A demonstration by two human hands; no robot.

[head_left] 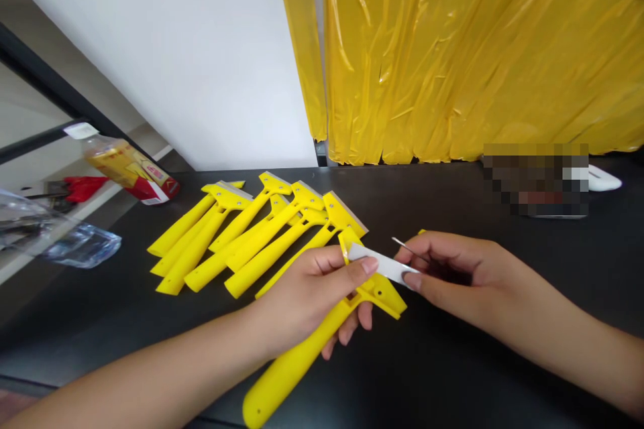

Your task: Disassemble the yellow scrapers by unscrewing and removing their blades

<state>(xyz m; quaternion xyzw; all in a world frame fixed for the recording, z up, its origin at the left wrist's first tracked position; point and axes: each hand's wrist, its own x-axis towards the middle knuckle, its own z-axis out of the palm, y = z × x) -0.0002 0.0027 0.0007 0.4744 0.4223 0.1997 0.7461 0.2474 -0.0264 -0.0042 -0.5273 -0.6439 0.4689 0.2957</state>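
Observation:
My left hand (322,281) is closed around a yellow scraper (302,355), its handle pointing down toward me and its wide head up. Across that head lies a flat silvery scraper blade (380,261), under my left thumb. My right hand (453,268) pinches the blade's right end between thumb and fingers. A thin metal piece (401,242) sticks out by the right fingertips; what it belongs to is hidden. Just beyond my left hand, several yellow scrapers (261,234) lie in an overlapping pile, handles toward the lower left; some heads show metal blades and screws.
The black tabletop (443,375) carries everything. A drink bottle (131,171) lies tilted at the left, near a clear plastic container (83,244). A white panel (201,60) and yellow plastic sheeting (453,60) stand behind. At the back right sits a white rounded object (604,178) beside a blurred-out area.

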